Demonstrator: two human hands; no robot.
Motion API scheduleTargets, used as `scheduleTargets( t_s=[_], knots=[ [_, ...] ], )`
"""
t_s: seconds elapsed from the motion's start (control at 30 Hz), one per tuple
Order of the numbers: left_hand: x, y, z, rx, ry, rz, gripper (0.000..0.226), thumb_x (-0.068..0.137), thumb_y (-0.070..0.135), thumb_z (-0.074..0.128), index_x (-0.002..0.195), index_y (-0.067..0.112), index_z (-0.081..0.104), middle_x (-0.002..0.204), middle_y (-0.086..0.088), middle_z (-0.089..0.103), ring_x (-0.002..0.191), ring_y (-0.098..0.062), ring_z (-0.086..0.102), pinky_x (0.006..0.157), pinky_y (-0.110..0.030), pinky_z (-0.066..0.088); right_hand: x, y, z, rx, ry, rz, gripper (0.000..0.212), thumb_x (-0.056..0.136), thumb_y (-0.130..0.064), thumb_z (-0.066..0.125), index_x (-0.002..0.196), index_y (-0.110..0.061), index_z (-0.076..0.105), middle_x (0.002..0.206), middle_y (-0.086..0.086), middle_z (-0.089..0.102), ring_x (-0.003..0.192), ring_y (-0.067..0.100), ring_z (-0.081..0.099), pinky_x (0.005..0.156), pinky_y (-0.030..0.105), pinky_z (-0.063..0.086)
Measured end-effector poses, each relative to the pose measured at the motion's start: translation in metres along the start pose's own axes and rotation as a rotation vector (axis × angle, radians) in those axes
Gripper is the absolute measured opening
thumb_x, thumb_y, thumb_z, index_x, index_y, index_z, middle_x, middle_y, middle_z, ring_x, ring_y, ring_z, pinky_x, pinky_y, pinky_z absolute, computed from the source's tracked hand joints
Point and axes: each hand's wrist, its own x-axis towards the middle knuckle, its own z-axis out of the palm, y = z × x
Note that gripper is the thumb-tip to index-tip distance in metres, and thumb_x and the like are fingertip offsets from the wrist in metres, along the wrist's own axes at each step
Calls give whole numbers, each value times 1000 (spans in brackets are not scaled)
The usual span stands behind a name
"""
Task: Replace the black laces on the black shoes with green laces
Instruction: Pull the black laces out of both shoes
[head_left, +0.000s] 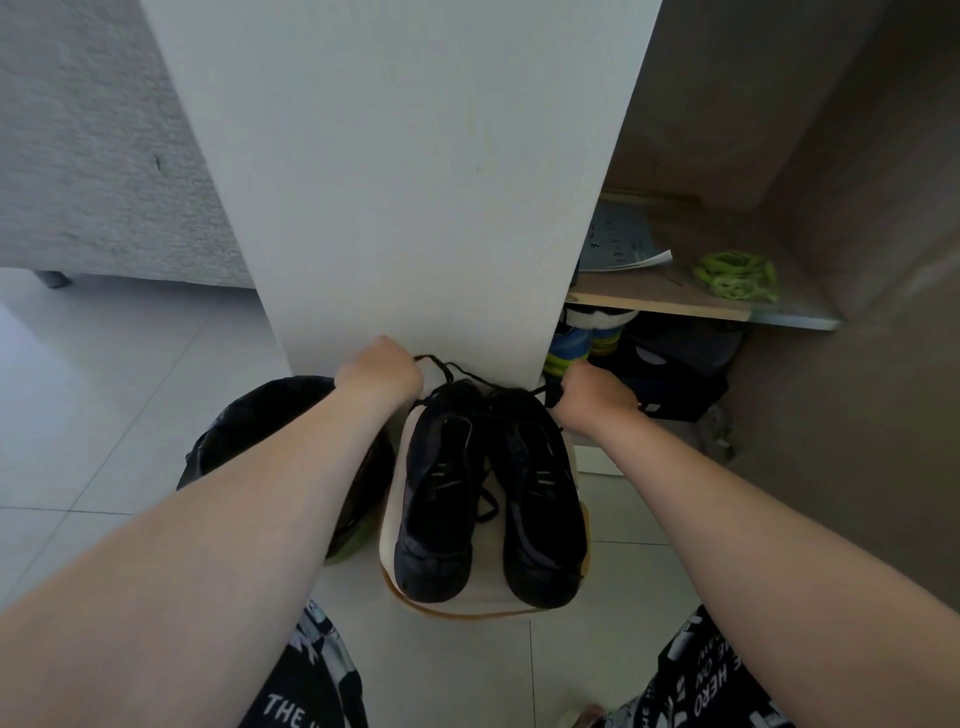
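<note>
The job is in its first stage: the old laces are being stripped out, and nothing green has gone in yet. The two black shoes (488, 499) stand side by side on a small white surface (483, 605) between the person's knees, pushed up against a white cabinet panel (405, 182). The black laces (441, 364) are loose at the far end of the shoes, and another slack stretch lies in the gap between the pair.

Both bare forearms reach forward and slightly inward, ending at that far end. The left hand (382, 371) is curled with its knuckles up, and a strand of lace runs straight out of its grip toward the left shoe. The right hand (592, 392) is curled the same way beside the right shoe and seems to pinch a dark strand at its inner edge, though its fingertips are hidden.

The next move probably calls for drawing each lace back through its eyelets row by row, since a hard tug could snag it. After that comes a reach to the right, where the green laces (737, 275) lie bundled on a wooden shelf (675, 304), well apart from the shoes. A black-lined bin (260, 426) stands just left of the surface and could take the old laces.
</note>
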Motion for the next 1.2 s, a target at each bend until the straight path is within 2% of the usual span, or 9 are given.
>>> scheduleTargets(
  t_s=[0.1, 0.2, 0.37, 0.53, 0.63, 0.77, 0.9, 1.07, 1.2],
  knots=[
    [-12, 1, 4, 277, 108, 83, 58, 88, 17, 61, 139, 6, 36, 141, -16, 35, 124, -34, 47, 91, -39, 47, -4, -6, -1, -71, 80, -96, 42, 85, -12, 68, 117, -14, 40, 108, 9, 49, 90, 26, 55, 60, 33, 41],
    [-11, 19, 9, 246, 206, 414, 47, 83, 8, 61, 128, 15, 49, 131, -13, 43, 119, -32, 48, 91, -40, 46, -5, -18, 4, -51, 63, -279, 41, 83, 3, 59, 121, -13, 55, 120, 10, 50, 106, 30, 56, 80, 35, 49],
    [-21, 40, 41, 220, -221, 719, 43, 80, 5, 56, 112, 29, 69, 116, -5, 68, 107, -29, 63, 91, -42, 53, -8, -27, 19, 7, -134, -363, 39, 83, 2, 57, 121, -11, 60, 124, 12, 60, 119, 30, 53, 91, 24, 39],
    [-17, 40, 57, 309, -294, 690, 39, 84, 13, 57, 118, 31, 60, 115, 0, 63, 104, -28, 59, 90, -44, 53, -3, -17, 13, -22, -131, -286, 23, 82, -6, 65, 100, -13, 54, 108, 10, 58, 98, 25, 57, 64, 28, 40],
    [-17, 43, 58, 364, -293, 697, 22, 85, 11, 57, 105, 18, 66, 107, -5, 66, 97, -27, 63, 86, -40, 55, -2, -10, 11, -56, -177, -272, 26, 82, -12, 68, 107, -4, 64, 108, 12, 64, 95, 25, 60, 73, 32, 50],
    [-16, 47, 48, 419, -269, 661, 11, 91, 21, 55, 85, 17, 62, 105, -8, 69, 98, -29, 64, 75, -31, 47, -1, -6, 11, -88, -216, -260, 14, 91, -35, 66, 97, -21, 66, 108, 3, 66, 103, 24, 62, 79, 29, 50],
    [-12, 47, 27, 368, -236, 635, 21, 92, 37, 60, 93, 19, 72, 101, -2, 67, 100, -24, 62, 75, -27, 42, -3, -4, -4, -251, -146, -70, 44, 89, -62, 56, 80, -18, 61, 84, 0, 66, 82, 21, 63, 66, 28, 48],
    [-9, 34, 15, 438, -226, 540, 30, 92, 46, 59, 95, 19, 71, 90, 2, 60, 96, -24, 62, 78, -31, 46, -11, 1, -8, -245, -270, 122, 59, 89, -65, 53, 119, -15, 61, 96, 2, 66, 97, 22, 67, 83, 29, 51],
    [-14, 31, -5, 534, -256, 459, 32, 90, 40, 61, 79, 11, 69, 62, -1, 57, 63, -20, 58, 71, -32, 51, -15, -10, -12, -376, -239, 137, 56, 87, -60, 53, 121, -17, 63, 100, 2, 60, 84, 23, 57, 73, 29, 46]
  ],
)
